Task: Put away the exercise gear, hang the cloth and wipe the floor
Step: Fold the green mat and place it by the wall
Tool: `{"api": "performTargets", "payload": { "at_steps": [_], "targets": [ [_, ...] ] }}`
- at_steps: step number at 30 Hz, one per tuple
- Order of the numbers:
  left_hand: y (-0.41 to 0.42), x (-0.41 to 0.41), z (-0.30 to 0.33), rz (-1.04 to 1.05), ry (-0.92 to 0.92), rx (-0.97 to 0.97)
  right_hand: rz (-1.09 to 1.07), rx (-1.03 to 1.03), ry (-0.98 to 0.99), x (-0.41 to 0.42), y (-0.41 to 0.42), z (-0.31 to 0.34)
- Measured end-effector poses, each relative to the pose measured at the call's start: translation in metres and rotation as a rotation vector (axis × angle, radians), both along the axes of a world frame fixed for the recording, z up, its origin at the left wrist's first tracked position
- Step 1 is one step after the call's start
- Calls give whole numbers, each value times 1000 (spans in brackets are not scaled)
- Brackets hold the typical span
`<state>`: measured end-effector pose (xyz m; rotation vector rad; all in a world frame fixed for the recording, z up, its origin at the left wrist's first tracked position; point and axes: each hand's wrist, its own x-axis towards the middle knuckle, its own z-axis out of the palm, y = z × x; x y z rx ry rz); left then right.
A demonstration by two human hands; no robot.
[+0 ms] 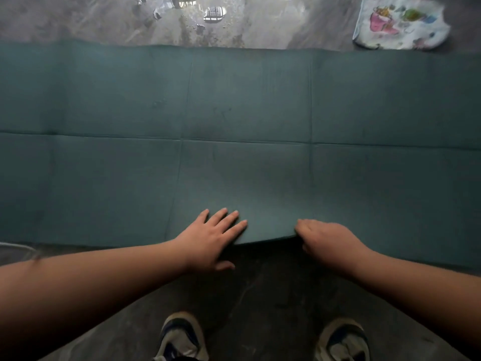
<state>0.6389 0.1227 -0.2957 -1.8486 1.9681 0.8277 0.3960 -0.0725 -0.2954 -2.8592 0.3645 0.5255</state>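
Observation:
A teal exercise mat [247,121] with fold creases lies flat across the grey floor, spanning the whole width of the view. My left hand [212,239] rests on the mat's near edge, fingers spread on top and thumb below the edge. My right hand [328,241] grips the same near edge just to the right, fingers curled under it. The edge between my hands is lifted slightly off the floor. A white cloth [402,22] with a coloured print lies crumpled on the floor beyond the mat, at the far right.
The grey marbled floor [260,22] beyond the mat is glossy and shows reflections. My two shoes [182,337] stand on the floor close to the mat's near edge. A thin pale cord [18,246] lies at the left by the mat.

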Motion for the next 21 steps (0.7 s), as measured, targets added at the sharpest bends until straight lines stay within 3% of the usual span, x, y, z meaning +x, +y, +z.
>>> {"api": "performTargets", "payload": {
  "at_steps": [3,10,14,21],
  "targets": [
    [3,7,8,-6,-19,-100,-46,-33,-79,5,-6,21],
    [-20,55,60,273,-56,-337,-83,-200,-290,23,-35,70],
    [-27,68,93,238,-90,-488,-106,-256,-381,34,-42,102],
    [-32,77,166,157,-123,-368,-144,-262,-433,28,-34,159]
  ]
}}
